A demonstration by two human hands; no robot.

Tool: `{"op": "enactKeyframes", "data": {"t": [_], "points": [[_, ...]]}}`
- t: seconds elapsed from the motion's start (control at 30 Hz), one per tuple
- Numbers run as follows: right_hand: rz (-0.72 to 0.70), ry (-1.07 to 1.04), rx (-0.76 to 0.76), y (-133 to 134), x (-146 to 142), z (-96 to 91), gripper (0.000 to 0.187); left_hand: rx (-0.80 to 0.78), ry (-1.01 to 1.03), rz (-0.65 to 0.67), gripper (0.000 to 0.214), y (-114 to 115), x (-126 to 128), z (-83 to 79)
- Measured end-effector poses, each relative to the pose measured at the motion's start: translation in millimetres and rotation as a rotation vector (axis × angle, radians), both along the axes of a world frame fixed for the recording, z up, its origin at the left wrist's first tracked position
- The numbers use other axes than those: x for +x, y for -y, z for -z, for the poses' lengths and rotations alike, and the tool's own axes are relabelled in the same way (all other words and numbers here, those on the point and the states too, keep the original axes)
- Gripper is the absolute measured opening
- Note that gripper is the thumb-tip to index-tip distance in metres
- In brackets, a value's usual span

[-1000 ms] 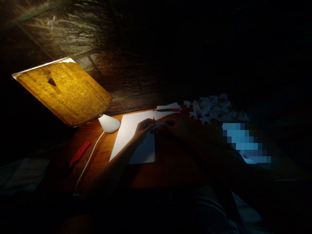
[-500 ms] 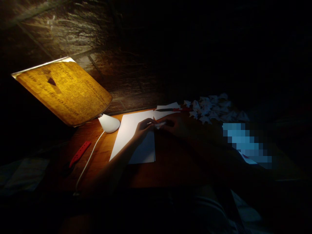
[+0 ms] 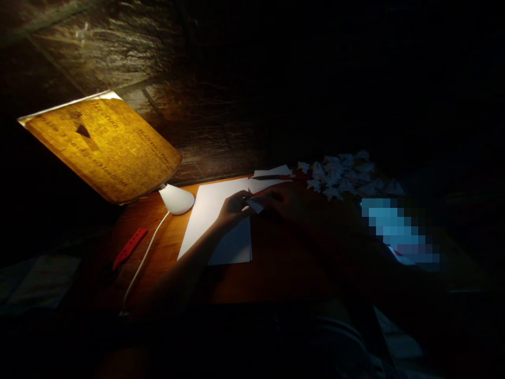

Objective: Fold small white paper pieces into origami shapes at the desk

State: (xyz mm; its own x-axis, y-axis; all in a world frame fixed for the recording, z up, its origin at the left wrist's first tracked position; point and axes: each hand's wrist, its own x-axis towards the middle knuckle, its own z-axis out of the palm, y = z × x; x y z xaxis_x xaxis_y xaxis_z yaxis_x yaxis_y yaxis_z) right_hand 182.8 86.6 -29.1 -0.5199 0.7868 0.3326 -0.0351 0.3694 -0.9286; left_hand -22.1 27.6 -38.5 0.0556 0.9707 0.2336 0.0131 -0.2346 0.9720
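My left hand is pinched on a small folded piece of white paper over the wooden table. My right hand, deep in shadow, meets it from the right and grips the same scrap. Under the hands lies a stack of white paper sheets. A pile of several small folded white paper pieces sits to the back right.
A white lamp with a yellowed newspaper shade glows at left, its cord trailing toward me. A red-handled tool lies left of the cord. More paper and a dark pen-like tool lie behind the hands.
The small paper piece between my fingers has turned and shifted slightly downward; both hands stayed in the same place.
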Motion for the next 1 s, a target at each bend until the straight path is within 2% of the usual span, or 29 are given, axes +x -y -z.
{"op": "enactKeyframes", "data": {"t": [0.17, 0.3, 0.4, 0.5, 0.73, 0.8, 0.9, 1.0], "points": [[-0.029, 0.019, -0.009, -2, -2, 2.3, 0.03, 0.029, 0.021, -0.015, 0.048, 0, -2, 0.4], [-0.013, 0.024, 0.019, -2, -3, 5.6, 0.03, -0.044, -0.02, -0.094, 0.041, 3, -1, -0.2], [-0.029, 0.022, 0.031, -2, -3, 5.9, 0.033, -0.033, -0.057, -0.167, 0.042, 4, 0, -1.0], [-0.045, 0.019, 0.004, -1, -3, 3.8, 0.036, 0.042, -0.08, -0.244, 0.042, 3, 1, -1.9], [-0.131, 0.032, -0.191, 2, -1, -7.7, 0.048, 0.204, -0.237, -0.361, 0.026, 7, 3, -7.4], [-0.149, 0.012, -0.228, 1, 2, -10.9, 0.045, 0.285, -0.355, -0.375, 0.018, 11, 5, -12.5], [-0.115, 0.003, -0.221, -1, 4, -12.4, 0.036, 0.398, -0.503, -0.322, 0.007, 16, 9, -19.5], [-0.059, -0.005, -0.183, -4, 5, -9.5, 0.022, 0.482, -0.543, -0.27, 0.004, 15, 11, -19.9]]}}
